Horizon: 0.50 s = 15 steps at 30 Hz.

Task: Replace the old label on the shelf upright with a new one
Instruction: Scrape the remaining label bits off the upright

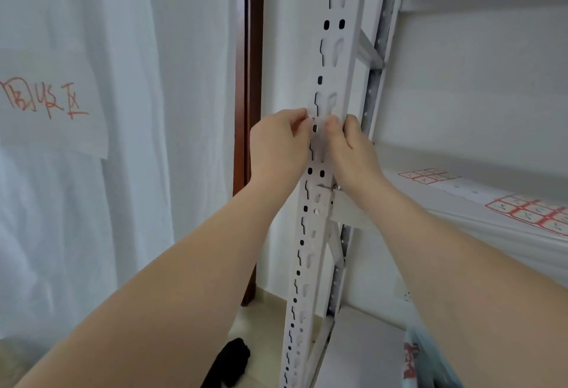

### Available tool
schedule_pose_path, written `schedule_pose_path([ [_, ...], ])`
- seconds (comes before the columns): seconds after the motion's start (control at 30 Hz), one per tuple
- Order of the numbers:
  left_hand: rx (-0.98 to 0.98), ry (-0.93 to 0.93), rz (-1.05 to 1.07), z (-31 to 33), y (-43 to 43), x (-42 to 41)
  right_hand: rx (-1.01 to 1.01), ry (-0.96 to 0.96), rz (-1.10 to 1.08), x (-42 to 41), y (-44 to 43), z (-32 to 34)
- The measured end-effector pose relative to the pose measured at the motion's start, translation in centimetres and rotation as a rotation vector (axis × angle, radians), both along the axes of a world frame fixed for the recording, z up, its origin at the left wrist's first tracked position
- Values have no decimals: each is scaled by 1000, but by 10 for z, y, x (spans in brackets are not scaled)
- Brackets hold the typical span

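Note:
A white perforated shelf upright [332, 58] runs from top centre down to the floor. Both my hands are raised to it at mid-height. My left hand [278, 148] pinches with thumb and forefinger at the upright's left edge. My right hand [350, 148] presses its thumb and fingers on the front face and right edge. Between the fingertips lies a small pale label [321, 125] on the upright, mostly hidden by the fingers. Sheets of red-bordered labels [428, 176] [534, 212] lie on the white shelf board to the right.
A white cloth [92, 49] with red handwriting hangs at the left, beside a brown door frame [250, 80]. A dark object [232, 363] lies on the tiled floor. A bluish packet [421, 360] sits on the lower shelf at the bottom right.

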<state>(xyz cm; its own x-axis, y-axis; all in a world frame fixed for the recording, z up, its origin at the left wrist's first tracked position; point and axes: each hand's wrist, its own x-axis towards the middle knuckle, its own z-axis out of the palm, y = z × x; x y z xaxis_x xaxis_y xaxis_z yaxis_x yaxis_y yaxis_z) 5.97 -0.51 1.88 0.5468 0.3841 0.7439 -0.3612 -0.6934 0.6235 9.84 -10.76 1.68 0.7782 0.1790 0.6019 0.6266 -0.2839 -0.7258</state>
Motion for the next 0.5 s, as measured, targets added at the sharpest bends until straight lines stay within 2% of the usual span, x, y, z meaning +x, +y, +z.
schedule_pose_path([
  [0.17,78,-22,131,0,-6,-2,7,-49,19,4,-1,-4],
  [0.3,-31,-42,86,5,-11,-6,13,-45,38,4,-2,-4],
  [0.5,-27,-64,71,4,-9,-2,27,-47,57,5,-3,-5],
])
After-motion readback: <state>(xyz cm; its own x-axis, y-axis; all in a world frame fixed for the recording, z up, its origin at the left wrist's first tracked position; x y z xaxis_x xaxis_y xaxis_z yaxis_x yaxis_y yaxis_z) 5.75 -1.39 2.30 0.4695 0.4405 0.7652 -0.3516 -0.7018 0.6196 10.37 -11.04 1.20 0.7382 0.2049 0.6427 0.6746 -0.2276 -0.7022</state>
